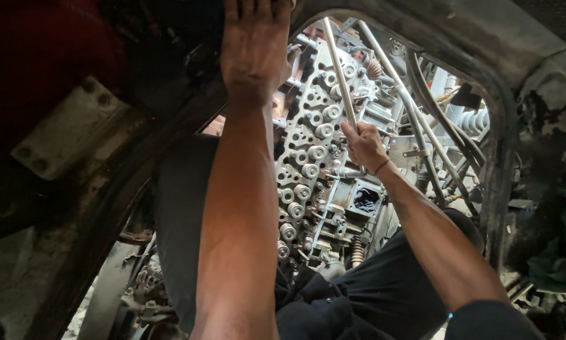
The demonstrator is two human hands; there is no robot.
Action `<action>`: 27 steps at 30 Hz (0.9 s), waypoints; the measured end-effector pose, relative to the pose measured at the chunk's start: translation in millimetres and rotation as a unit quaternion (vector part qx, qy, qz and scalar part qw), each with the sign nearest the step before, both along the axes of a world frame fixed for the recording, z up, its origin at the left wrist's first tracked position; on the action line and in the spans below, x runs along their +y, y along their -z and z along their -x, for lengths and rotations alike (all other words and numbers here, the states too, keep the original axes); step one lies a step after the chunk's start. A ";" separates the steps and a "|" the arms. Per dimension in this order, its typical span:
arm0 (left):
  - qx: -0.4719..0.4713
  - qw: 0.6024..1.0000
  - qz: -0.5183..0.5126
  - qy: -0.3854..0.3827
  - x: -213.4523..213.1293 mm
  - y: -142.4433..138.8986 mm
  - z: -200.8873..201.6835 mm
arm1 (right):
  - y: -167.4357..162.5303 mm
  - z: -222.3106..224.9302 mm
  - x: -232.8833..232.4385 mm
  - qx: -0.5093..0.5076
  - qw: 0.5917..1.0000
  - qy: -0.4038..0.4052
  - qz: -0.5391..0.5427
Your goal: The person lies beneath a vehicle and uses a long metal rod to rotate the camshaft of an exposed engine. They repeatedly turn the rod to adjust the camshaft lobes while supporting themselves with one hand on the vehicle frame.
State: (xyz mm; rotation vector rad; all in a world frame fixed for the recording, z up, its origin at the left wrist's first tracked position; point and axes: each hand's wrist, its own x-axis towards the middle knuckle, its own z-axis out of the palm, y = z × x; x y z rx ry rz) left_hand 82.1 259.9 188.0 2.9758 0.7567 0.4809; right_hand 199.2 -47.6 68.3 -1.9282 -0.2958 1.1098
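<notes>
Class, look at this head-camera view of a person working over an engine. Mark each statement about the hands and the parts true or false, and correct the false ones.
1. The right hand grips a long metal rod. True.
2. The left hand holds a spanner. False: it holds no tool that can be seen; it is pressed flat on the dark frame edge above the engine.
3. The engine top shows a row of round silver caps. True.
4. The right wrist is bare. False: it wears a thin dark band.
5. The rod lies flat on the floor. False: it rises from the right hand up over the engine.
</notes>
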 end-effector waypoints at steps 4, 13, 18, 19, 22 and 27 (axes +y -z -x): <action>-0.002 1.000 0.007 -0.003 -2.3 -1.8 0.8 | -0.9 1.5 7.8 0.008 1.000 -0.007 -0.018; 0.008 1.000 0.015 -0.002 -1.5 -0.8 -1.7 | 3.1 1.3 11.6 0.010 0.999 -0.030 -0.019; 0.015 1.000 0.002 -0.008 -1.5 1.5 -1.8 | 9.4 4.1 9.3 -0.078 0.994 -0.080 -0.012; 0.019 1.000 0.000 -0.010 -1.2 1.7 -2.4 | 12.0 6.2 9.0 -0.124 0.987 -0.100 0.002; 0.018 1.000 -0.001 -0.011 -1.6 1.6 -3.3 | 13.7 16.8 9.1 -0.224 0.964 -0.132 0.054; 0.017 1.000 0.010 -0.006 -4.1 1.0 0.2 | 2.5 26.8 3.9 -0.322 0.929 -0.171 0.058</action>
